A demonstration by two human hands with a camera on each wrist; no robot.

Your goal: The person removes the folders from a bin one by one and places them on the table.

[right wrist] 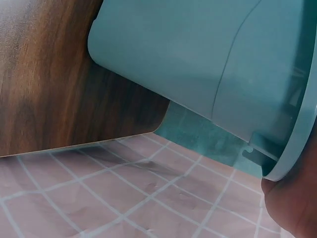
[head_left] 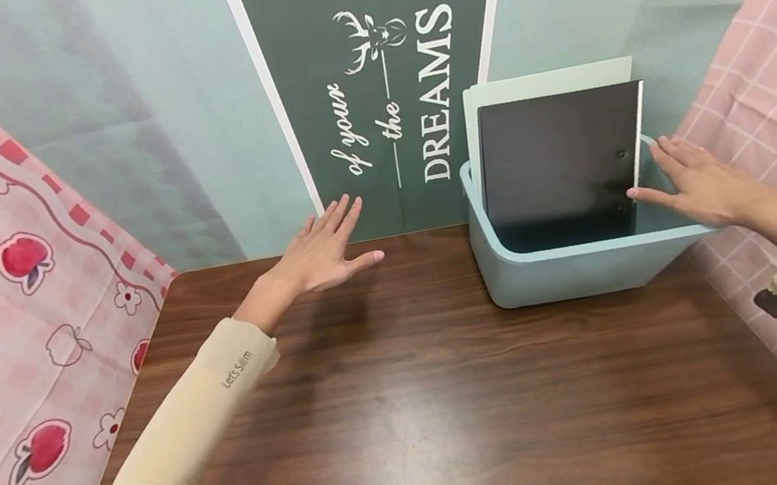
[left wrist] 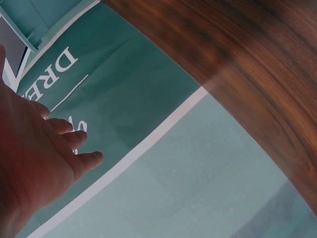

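A light blue plastic bin (head_left: 564,274) stands at the back right of the table. Upright in it are a flat black panel (head_left: 556,161) with a white right edge and, behind that, a pale green sheet-like board (head_left: 552,80). My right hand (head_left: 704,186) is at the bin's right end, fingers extended over the rim and thumb reaching toward the panel's edge. In the right wrist view, part of that hand (right wrist: 294,198) shows beside the rim. My left hand (head_left: 323,252), fingers straight and spread, hovers near the table's back edge, left of the bin, holding nothing.
The brown wood-grain table (head_left: 411,405) meets a blue-green cloth backdrop (head_left: 192,121) with white lettering. Pink patterned cloths hang at the left (head_left: 24,352) and the right (head_left: 776,80). A small dark object (head_left: 776,302) shows beside the right sleeve.
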